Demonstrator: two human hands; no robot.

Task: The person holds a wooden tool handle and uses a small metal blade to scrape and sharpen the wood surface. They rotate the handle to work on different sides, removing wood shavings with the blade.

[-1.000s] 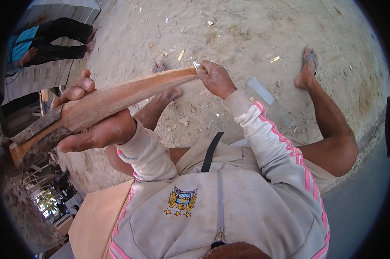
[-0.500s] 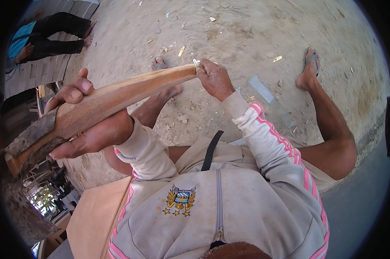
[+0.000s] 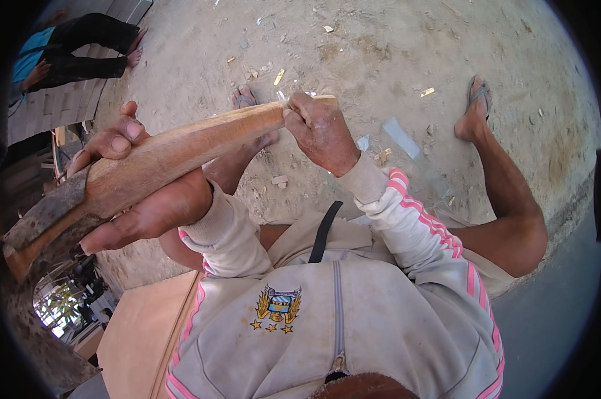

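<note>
A long, tapered piece of wood (image 3: 201, 136) slants across in front of me. Its thick end, at the left, has a dark, rough surface (image 3: 51, 209). My left hand (image 3: 161, 209) holds it there from below, palm and thumb underneath and fingertips curled over the top edge. Near the thin end, my right hand (image 3: 324, 133) is closed in a pinch. From its fingertips pokes a small clear sliver (image 3: 282, 100), glass-like, against the top of the wood. The rest of the sliver is hidden in the fingers. The wood's pale tip shows beyond that hand.
On the sandy ground (image 3: 380, 60) lie a clear glass-like strip (image 3: 401, 137) and small scraps. My sandalled feet are spread apart. At upper left is another person's dark-trousered legs (image 3: 91, 50). A brown board (image 3: 144, 332) stands beside me at lower left.
My right hand, with the clear sliver, has moved left along the wood, uncovering the tip. My left hand and the wood have stayed nearly in place.
</note>
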